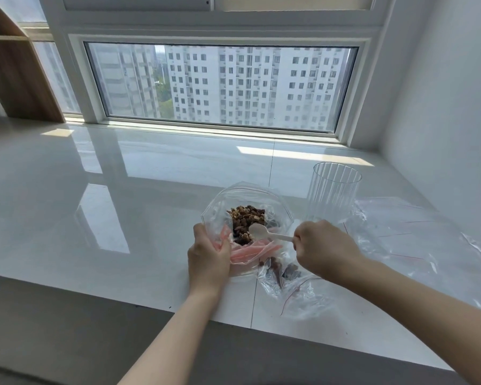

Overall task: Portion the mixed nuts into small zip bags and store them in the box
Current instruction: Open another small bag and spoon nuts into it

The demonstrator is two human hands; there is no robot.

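- Grip. Our left hand (209,252) pinched the pink-zippered mouth of the large bag (247,207), thumb and fingers curled round its near edge to keep it open; our right hand (324,247) was closed round the handle of a white spoon (261,232).
- Position. The spoon bowl sat, apparently empty, just over the mixed nuts (246,219) heaped in the large bag on the white counter (95,190).
- Target. A small zip bag (295,287) lay just beside the large one, under our right wrist, holding only a few dark pieces (so we judged portioning barely begun).
- Surroundings. A ribbed clear container (332,190) stood upright behind our right hand; further empty bags (406,232) were spread to the right. Whether that container was the storage box, we could not tell.
- Risk one. The small bag lay flat and unheld; a loaded spoon would probably meet a collapsed mouth and scatter nuts on the counter.
- Risk two. It rested close to the counter's front edge, so a nudge from our forearm could push it off.
- Risk three. Loosening the left pinch could let the large bag slump over the spoon.
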